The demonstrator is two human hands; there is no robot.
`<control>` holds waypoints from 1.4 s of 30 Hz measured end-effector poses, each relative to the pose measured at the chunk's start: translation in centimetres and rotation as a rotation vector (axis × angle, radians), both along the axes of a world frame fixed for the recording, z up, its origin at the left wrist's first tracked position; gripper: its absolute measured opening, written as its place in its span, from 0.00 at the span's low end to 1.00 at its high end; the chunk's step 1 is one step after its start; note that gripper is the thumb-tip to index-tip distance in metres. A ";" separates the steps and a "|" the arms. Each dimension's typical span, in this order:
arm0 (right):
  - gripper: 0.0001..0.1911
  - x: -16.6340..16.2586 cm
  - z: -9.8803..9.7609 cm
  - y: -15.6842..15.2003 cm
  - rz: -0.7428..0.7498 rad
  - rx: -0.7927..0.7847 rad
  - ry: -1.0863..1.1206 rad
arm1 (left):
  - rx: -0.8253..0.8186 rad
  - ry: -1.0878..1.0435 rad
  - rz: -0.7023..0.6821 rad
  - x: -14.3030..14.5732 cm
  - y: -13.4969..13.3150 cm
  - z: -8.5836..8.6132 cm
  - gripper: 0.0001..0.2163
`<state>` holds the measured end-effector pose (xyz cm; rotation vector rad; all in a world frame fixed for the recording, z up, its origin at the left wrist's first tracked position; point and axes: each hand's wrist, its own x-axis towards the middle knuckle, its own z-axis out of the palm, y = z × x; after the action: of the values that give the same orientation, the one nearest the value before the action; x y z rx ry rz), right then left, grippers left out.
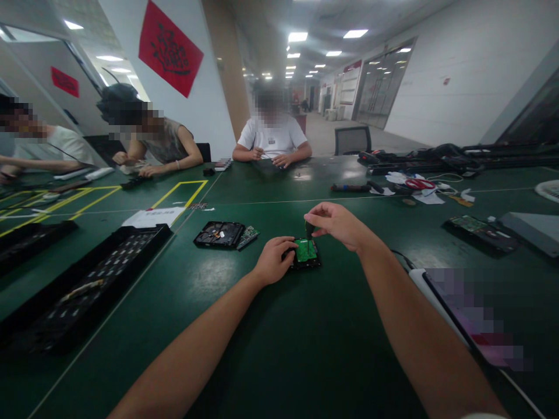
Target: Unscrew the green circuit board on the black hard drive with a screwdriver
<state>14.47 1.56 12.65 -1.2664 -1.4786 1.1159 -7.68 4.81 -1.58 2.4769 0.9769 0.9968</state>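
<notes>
A hard drive [315, 263] with a green circuit board [307, 249] facing up lies on the green table in front of me. My left hand [276, 259] grips the drive's left side, with fingers over its edge. Above the drive, my right hand [335, 224] pinches the dark handle of a small screwdriver [310, 230], which points down at the board. Whether its tip sits in a screw is too small to tell. To the left lie another black hard drive [219, 234] and, against its right side, a loose circuit board [248, 237].
Long black trays [82, 291] stand at the left. At the right are another drive [480, 233], a grey box [533, 227] and a tablet-like screen [471, 320]. Red-handled scissors [420, 184], paper scraps and cables lie farther back. Several people sit across the table.
</notes>
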 end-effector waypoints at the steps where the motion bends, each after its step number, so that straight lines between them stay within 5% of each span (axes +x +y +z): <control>1: 0.11 0.0 0.0 0.0 0.000 0.000 -0.004 | 0.000 0.001 -0.002 0.0 0.0 0.0 0.13; 9: 0.04 -0.1 0.1 0.1 0.042 -0.034 0.112 | -0.002 -0.007 -0.013 0.0 0.1 -0.2 0.13; 19: 0.09 -0.2 0.2 -0.2 0.108 -0.037 0.089 | 0.009 -0.009 -0.003 0.1 -0.1 0.0 0.13; 29: 0.17 0.0 0.1 -0.1 0.018 0.000 -0.051 | 0.005 -0.001 -0.007 0.1 -0.1 0.1 0.13; 42: 0.06 0.3 0.4 -0.1 0.058 0.022 -0.043 | 0.009 -0.004 0.000 0.0 -0.2 0.2 0.13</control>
<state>14.79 1.50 13.06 -1.2471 -1.5644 1.1133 -7.63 4.66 -1.39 2.4816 0.9727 1.0075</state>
